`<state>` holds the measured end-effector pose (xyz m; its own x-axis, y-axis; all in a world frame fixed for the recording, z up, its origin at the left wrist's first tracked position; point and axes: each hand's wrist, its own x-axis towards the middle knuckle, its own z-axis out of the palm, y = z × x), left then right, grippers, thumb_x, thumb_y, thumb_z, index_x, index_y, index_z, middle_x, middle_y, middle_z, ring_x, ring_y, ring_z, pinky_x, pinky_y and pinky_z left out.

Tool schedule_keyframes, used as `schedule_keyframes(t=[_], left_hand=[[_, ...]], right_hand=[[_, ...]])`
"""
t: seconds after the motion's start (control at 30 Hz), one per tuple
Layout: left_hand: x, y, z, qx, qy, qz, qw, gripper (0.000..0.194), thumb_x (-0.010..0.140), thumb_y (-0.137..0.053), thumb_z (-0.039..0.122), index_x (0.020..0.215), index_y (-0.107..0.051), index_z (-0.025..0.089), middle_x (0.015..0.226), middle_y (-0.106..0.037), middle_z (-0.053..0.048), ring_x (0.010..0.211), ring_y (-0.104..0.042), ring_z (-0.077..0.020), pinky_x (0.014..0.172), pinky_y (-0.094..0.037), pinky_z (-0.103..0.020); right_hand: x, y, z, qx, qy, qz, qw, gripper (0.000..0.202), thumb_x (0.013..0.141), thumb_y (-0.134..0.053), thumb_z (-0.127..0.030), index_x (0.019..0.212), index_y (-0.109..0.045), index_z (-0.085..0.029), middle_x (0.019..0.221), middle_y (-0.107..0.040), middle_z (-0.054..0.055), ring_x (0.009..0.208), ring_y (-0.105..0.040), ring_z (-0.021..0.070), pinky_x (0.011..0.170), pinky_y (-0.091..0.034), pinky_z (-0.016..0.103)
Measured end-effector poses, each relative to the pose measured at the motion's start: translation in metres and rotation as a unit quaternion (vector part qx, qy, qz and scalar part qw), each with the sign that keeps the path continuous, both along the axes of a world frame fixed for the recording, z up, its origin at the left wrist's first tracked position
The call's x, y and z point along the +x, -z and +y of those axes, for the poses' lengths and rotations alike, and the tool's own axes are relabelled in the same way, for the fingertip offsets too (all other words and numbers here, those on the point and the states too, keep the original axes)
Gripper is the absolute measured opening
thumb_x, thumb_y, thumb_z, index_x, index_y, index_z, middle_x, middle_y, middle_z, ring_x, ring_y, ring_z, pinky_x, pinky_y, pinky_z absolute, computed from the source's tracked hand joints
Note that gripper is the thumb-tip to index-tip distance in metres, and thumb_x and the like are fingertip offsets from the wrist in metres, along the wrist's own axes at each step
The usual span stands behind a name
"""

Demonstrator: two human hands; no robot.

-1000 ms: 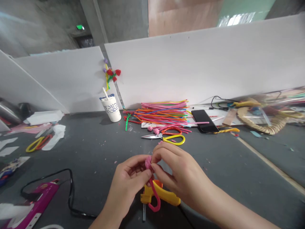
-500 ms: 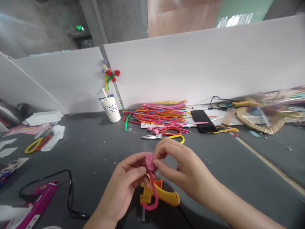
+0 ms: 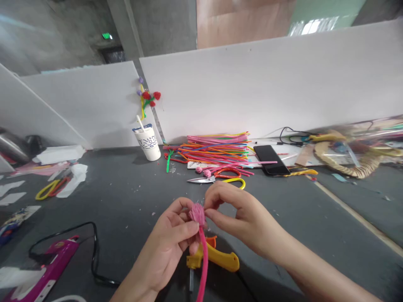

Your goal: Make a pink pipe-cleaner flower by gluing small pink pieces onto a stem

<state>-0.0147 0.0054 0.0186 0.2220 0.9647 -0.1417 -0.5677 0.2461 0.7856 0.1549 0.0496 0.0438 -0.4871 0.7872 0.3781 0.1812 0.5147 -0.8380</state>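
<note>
A pink pipe-cleaner flower (image 3: 197, 213) with a fuzzy, bunched head is upright between my hands. My left hand (image 3: 168, 239) pinches it low on the head, thumb in front and fingers behind. From there its darker pink stem (image 3: 204, 264) hangs down and out at the bottom edge. The thumb and forefinger of my right hand (image 3: 244, 209) are pinched together at the head's right side. Beneath the hands lies a yellow glue gun (image 3: 225, 257) with an orange trigger and a clear glue stick, partly covered by the stem and my left fingers.
Scissors (image 3: 204, 180) and two small pink balls (image 3: 207, 173) lie before a heap of coloured pipe cleaners (image 3: 217, 149). A phone (image 3: 271, 160) is right of it, a white cup (image 3: 148, 144) left. A magenta glue gun (image 3: 58, 264) with a black cord (image 3: 95, 247) lies front left.
The flower head has turned and now shows its bunched tip. Its stem, curled in a loop before, now hangs down nearly straight. My left thumb has moved in against the head's base.
</note>
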Motion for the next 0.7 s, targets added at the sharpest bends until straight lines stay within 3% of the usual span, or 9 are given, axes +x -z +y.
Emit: schedule_keyframes(t=[0.13,0.33,0.7], left_hand=[[0.0001,0.0011,-0.0005,0.021,-0.009,0.042,0.999,0.014,0.077,-0.071,0.013,0.085,-0.062,0.019,0.072,-0.065,0.003,0.060,-0.063,-0.0085,0.057,-0.051,-0.018],[-0.0008,0.0048,0.0023,0.032,-0.009,0.052,0.998,0.015,0.081,-0.067,0.009,0.092,-0.064,0.019,0.073,-0.064,0.003,0.057,-0.061,-0.0063,0.053,-0.049,-0.014],[-0.0009,0.0049,0.0020,-0.012,-0.025,0.027,0.999,0.021,0.078,-0.070,0.007,0.092,-0.061,0.019,0.076,-0.070,0.001,0.059,-0.065,-0.0084,0.059,-0.051,-0.017]], right_hand=[[-0.0015,0.0010,-0.0006,-0.053,-0.003,0.019,0.998,0.010,0.084,-0.056,-0.011,0.082,-0.062,-0.019,0.080,-0.062,0.000,0.075,-0.057,0.0131,0.069,-0.046,0.024],[-0.0041,0.0005,0.0001,-0.146,0.001,0.037,0.989,0.007,0.083,-0.059,-0.018,0.076,-0.060,-0.019,0.072,-0.063,-0.002,0.069,-0.059,0.0128,0.064,-0.047,0.023],[-0.0057,0.0052,0.0012,-0.101,0.015,0.027,0.994,0.008,0.079,-0.058,-0.012,0.075,-0.060,-0.019,0.073,-0.062,-0.002,0.069,-0.057,0.0119,0.065,-0.045,0.022]])
